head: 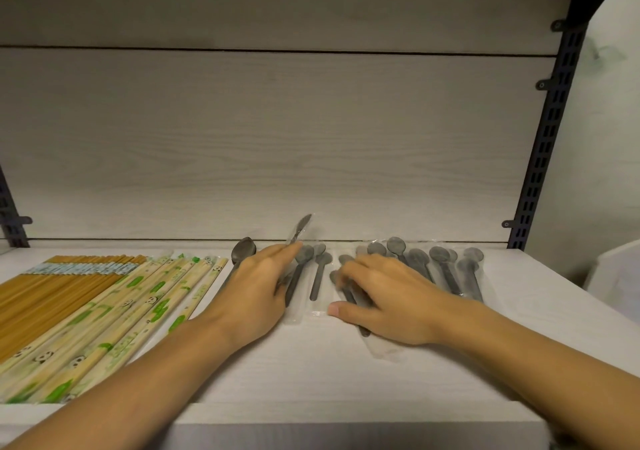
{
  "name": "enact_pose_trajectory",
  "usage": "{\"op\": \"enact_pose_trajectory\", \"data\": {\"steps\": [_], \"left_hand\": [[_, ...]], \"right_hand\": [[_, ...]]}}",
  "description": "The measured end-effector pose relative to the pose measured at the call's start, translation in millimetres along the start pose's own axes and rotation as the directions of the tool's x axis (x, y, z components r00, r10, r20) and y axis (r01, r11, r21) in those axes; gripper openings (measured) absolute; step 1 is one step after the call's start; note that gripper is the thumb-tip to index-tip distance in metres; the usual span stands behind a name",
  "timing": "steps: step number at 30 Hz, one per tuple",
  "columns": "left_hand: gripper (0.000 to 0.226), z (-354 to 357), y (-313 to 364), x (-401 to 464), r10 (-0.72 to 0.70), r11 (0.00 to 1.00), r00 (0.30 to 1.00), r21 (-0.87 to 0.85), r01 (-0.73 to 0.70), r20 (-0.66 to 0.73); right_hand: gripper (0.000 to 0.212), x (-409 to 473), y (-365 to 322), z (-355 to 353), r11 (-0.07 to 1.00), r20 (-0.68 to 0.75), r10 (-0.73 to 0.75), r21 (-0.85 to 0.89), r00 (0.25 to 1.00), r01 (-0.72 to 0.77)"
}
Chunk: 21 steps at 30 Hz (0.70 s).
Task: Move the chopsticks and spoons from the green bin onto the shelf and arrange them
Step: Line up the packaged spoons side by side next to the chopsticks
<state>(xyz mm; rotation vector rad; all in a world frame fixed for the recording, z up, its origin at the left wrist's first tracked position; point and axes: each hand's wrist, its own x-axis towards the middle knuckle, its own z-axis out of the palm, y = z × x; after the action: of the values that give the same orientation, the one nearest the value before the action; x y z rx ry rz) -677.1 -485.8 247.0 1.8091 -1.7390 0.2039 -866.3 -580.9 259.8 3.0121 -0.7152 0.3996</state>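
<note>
Both hands rest on the white shelf (311, 373) among grey plastic spoons in clear wrappers. My left hand (252, 294) pinches one wrapped spoon (300, 230) that tilts up against the back panel, and covers part of other spoons beneath it. My right hand (388, 300) lies flat with spread fingers on a wrapped spoon (360, 328). A row of wrapped spoons (446, 269) sits to the right of it, and a bare dark spoon (242, 250) lies left of my left hand. Panda-printed wrapped chopsticks (138, 307) and plain yellow chopsticks (59, 287) lie at the left. The green bin is out of view.
The shelf's pale wood-grain back panel (277, 145) rises right behind the spoons. A black slotted upright (543, 145) stands at the right, another at the far left (10, 214). A white object (616, 283) sits beyond the shelf's right end.
</note>
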Motion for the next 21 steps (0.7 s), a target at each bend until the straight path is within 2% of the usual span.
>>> {"op": "enact_pose_trajectory", "data": {"steps": [3, 5, 7, 10, 14, 18, 21], "left_hand": [[0.054, 3.0, -5.0, 1.2, 0.025, 1.000, 1.000, -0.009, -0.025, 0.017], [0.035, 5.6, -8.6, 1.6, 0.018, 1.000, 0.997, -0.003, -0.018, 0.077], [0.021, 7.1, -10.1, 2.0, -0.009, 1.000, 0.992, 0.012, 0.008, 0.128], [0.029, 6.5, -8.0, 0.4, -0.026, 0.999, 0.986, 0.029, 0.022, 0.162], [0.048, 6.5, -3.5, -0.2, -0.037, 0.987, 0.956, 0.162, -0.011, 0.291], [0.047, 6.3, -1.7, -0.5, 0.012, 0.987, 0.949, 0.149, -0.062, 0.315], [0.049, 6.4, -1.8, -1.2, -0.035, 0.980, 0.938, 0.195, -0.035, 0.344]], "right_hand": [[0.052, -1.6, 1.5, -1.9, 0.997, 0.038, -0.046, 0.061, 0.998, 0.044], [0.067, -0.9, 1.9, -0.3, 0.996, 0.079, -0.073, 0.050, 0.994, 0.069], [0.072, 0.2, 2.9, 2.5, 0.998, 0.130, -0.063, 0.029, 0.989, 0.060], [0.071, 1.0, 5.6, 6.6, 0.998, 0.203, -0.001, 0.061, 0.979, -0.012], [0.072, 1.9, 5.4, 6.3, 0.996, 0.165, 0.003, 0.082, 0.986, -0.017], [0.076, 3.3, 4.4, 6.0, 0.998, 0.152, -0.032, 0.058, 0.988, 0.023], [0.081, 4.2, 4.1, 8.4, 0.999, 0.168, -0.028, 0.050, 0.985, 0.020]]}}
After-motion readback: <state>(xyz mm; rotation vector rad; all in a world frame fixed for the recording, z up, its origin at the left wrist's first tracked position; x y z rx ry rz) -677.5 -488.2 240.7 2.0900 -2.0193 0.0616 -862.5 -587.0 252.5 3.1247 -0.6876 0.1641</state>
